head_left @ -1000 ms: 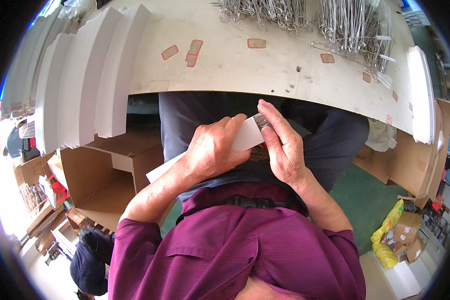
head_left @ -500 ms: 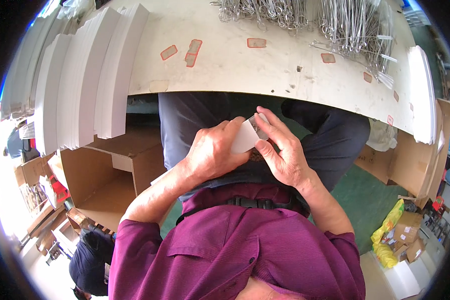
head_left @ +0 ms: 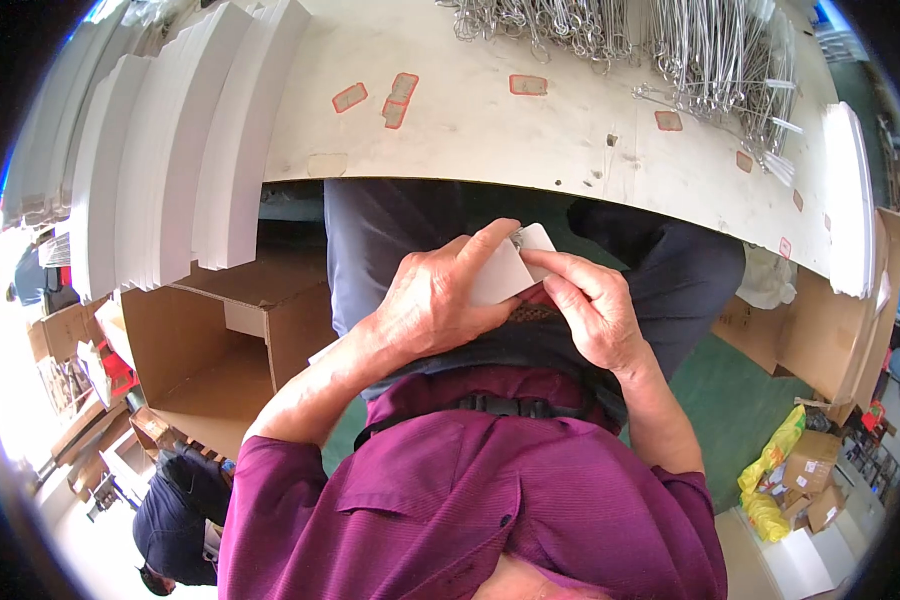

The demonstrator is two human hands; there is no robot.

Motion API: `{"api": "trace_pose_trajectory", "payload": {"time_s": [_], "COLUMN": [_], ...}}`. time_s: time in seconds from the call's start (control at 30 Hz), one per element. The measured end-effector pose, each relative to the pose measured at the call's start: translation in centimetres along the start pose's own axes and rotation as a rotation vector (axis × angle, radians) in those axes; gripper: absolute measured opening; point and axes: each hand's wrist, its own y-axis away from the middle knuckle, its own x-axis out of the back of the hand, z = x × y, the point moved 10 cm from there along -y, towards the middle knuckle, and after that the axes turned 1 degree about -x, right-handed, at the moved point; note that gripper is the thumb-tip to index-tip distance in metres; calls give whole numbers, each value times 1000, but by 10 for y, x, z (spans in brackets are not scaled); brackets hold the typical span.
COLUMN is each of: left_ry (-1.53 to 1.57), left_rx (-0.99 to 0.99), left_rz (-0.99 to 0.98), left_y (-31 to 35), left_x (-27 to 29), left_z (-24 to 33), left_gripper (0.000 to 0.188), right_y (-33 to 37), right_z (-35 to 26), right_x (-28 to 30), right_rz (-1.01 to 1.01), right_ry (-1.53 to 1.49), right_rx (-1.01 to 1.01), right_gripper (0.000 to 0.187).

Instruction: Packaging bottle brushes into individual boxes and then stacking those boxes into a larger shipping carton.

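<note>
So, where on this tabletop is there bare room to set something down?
The tabletop is mostly bare between the white stacks at left and the looped metal wires, with scattered red-edged labels. A narrower strip borders its near edge. Crowded: left end, far right.

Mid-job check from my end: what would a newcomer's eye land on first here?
Probably the purple shirt filling the lower middle, then just above it the white carton gripped in the left hand, with the right hand's fingers at its upper end. After that, the heap of metal wire hooks at the table's upper right and the tall white stacks along its left side.
</note>
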Motion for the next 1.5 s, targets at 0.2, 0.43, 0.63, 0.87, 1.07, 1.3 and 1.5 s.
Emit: {"api": "trace_pose_trajectory", "payload": {"time_s": [0.2,0.43,0.63,0.87,1.07,1.3,1.5], "left_ry": [21,35,-27,-8,23,-12,-66], "left_rx": [-60,-21,-15,-60,-67,-25,5], "left_rz": [26,-64,-118,-71,-6,25,26], "left_y": [-1,-2,-3,-5,-5,-4,-3], "left_x": [-2,-8,-16,-15,-9,-4,-8], "left_z": [5,1,1,0,2,1,-7], "left_gripper": [66,63,64,62,60,64,62], "right_y": [6,4,6,5,2,2,-2], "right_z": [15,29,10,-8,-20,-24,15], "right_x": [1,-1,5,1,-4,-2,-3], "right_rz": [155,234,331,351,334,360,304], "right_ry": [-123,-257,80,212,308,283,-159], "right_rx": [-73,-197,6,166,273,292,-84], "right_gripper": [37,31,21,25,25,24,22]}}
